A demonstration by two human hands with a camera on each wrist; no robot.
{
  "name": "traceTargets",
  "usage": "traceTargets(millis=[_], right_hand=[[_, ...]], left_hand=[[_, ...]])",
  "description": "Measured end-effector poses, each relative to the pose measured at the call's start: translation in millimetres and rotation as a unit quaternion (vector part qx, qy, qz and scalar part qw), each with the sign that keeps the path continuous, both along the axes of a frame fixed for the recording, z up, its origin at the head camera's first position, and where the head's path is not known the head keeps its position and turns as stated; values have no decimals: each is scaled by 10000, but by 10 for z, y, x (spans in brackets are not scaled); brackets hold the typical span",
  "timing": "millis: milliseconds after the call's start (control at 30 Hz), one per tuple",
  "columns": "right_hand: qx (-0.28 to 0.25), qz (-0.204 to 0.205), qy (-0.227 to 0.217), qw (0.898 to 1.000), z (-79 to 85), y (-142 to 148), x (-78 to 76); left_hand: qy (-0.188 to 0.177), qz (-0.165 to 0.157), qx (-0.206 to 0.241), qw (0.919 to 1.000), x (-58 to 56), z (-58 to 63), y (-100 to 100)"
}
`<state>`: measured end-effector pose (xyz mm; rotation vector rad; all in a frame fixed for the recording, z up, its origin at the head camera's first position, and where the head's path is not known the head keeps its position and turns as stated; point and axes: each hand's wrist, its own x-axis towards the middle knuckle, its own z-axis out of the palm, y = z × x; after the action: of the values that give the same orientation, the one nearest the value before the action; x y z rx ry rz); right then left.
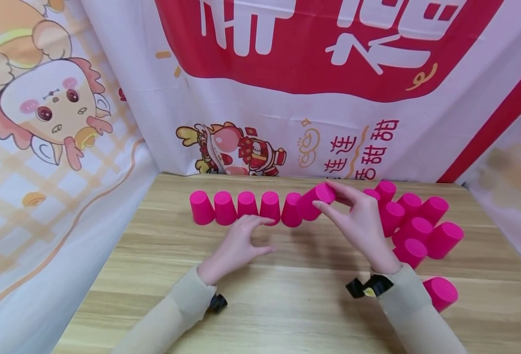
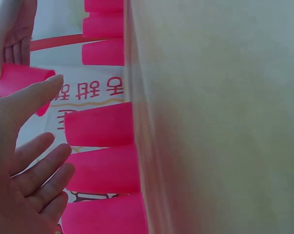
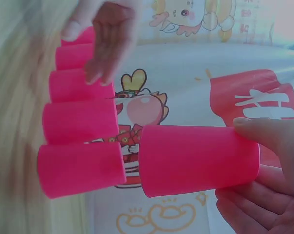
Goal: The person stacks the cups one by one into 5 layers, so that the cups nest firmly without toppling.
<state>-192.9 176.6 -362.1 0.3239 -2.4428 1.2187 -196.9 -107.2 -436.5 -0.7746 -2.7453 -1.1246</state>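
My right hand (image 1: 362, 223) holds a bright pink cup (image 1: 314, 202) by its narrow closed end, thumb on one side and fingers on the other. This cup is off the table, its wide end downward, just right of a row of several pink cups (image 1: 202, 208) standing upside down. Seen from the right wrist, the held cup (image 3: 198, 158) is apart from the row's nearest cup (image 3: 81, 170). My left hand (image 1: 238, 243) hovers in front of the row's middle, thumb and fingers spread apart. In the left wrist view, that hand's palm (image 2: 20, 161) has nothing in it.
More pink cups (image 1: 445, 240) stand upside down in a loose cluster on the right of the wood-grain table (image 1: 287, 314). One cup (image 1: 440, 293) stands nearer, beside the right forearm. A printed cloth (image 1: 251, 103) hangs behind the table, with another (image 1: 43, 196) along the left.
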Motion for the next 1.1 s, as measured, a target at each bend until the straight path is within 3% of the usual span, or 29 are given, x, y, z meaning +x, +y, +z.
traceTargets(millis=[200, 367, 567, 867, 1100], right_hand=[[-69, 373, 190, 9991, 93, -252, -282], [349, 700, -15, 9969, 133, -481, -541], [678, 700, -192, 9951, 127, -614, -687], [686, 685, -215, 9951, 108, -600, -680], [510, 630, -260, 9964, 163, -359, -381]], left_hand=[[-90, -27, -78, 9999, 40, -20, -55], [-138, -109, -106, 9998, 45, -6, -52], [-194, -187, -97, 9996, 60, 17, -30], [-228, -383, -96, 9990, 51, 41, 64], [-196, -783, -126, 9967, 32, 3, 289]])
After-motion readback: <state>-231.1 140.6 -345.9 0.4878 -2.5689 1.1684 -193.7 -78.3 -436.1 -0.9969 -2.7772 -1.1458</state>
